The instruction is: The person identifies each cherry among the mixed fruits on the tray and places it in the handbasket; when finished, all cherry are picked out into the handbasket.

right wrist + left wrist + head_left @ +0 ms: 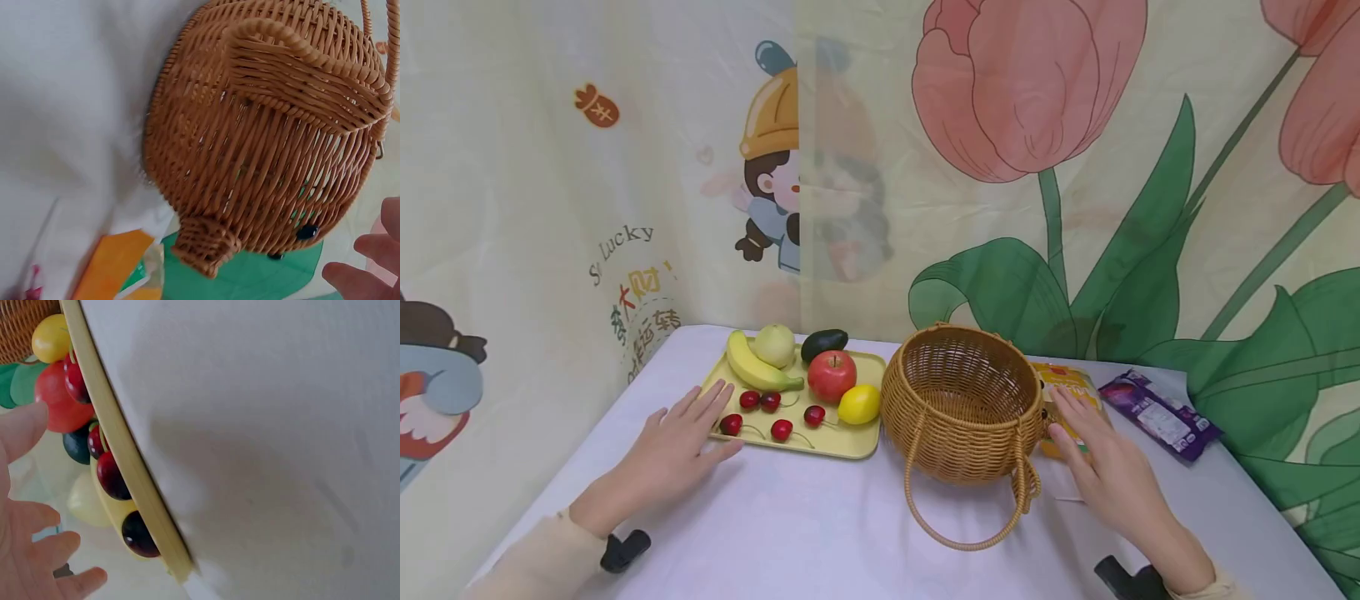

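My left hand (673, 450) spreads its fingers at the near left corner of a yellow tray (842, 447), holding nothing. On that tray lie a banana (748, 367), a pale green round fruit (774, 346), an avocado (824, 343), a red apple (832, 377), a lemon (859, 405) and several cherries (782, 430). Just right of the tray stands a wicker basket (966, 450), its handle (966, 546) folded down toward me. My right hand (1108, 467) has its fingers extended beside the basket's right side, also with nothing in it. In the right wrist view, its fingertips show near the basket (250, 156).
Behind my right hand lies an orange-yellow packet (1067, 383), partly hidden by the basket and hand. A purple packet (1161, 414) is farther right, close to the table's right edge. A printed curtain (865, 167) hangs right behind the white table (820, 525).
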`<state>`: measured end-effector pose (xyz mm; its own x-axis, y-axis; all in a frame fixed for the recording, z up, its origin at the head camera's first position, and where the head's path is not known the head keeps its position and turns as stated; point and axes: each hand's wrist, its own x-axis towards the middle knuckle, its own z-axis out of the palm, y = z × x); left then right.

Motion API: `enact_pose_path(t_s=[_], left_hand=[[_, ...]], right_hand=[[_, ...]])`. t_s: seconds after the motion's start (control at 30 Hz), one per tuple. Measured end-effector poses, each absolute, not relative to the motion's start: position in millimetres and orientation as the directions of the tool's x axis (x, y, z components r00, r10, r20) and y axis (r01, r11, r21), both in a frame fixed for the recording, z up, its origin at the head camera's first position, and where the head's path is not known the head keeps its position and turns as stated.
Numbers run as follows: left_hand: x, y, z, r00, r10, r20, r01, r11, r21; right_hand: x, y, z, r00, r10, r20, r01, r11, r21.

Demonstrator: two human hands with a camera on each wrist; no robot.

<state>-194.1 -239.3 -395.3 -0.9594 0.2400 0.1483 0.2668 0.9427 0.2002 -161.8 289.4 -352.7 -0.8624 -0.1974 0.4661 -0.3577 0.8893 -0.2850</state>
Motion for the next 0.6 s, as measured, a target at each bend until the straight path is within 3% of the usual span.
enact_pose_path(t_s=[0.27, 0.6], left_hand=[[-205, -248, -396, -0.919, 0.304, 0.25, 0.347, 0.925, 0.152], [-225, -262, -396, -0.924, 0.279, 0.263, 0.341, 0.91, 0.234]], right_hand=[[-178, 279, -345, -0.889, -0.191, 0.417, -0.337, 0.888, -0.312], [-187, 275, -347, -0.889, -0.17, 0.426, -0.326, 0.888, -0.325]])
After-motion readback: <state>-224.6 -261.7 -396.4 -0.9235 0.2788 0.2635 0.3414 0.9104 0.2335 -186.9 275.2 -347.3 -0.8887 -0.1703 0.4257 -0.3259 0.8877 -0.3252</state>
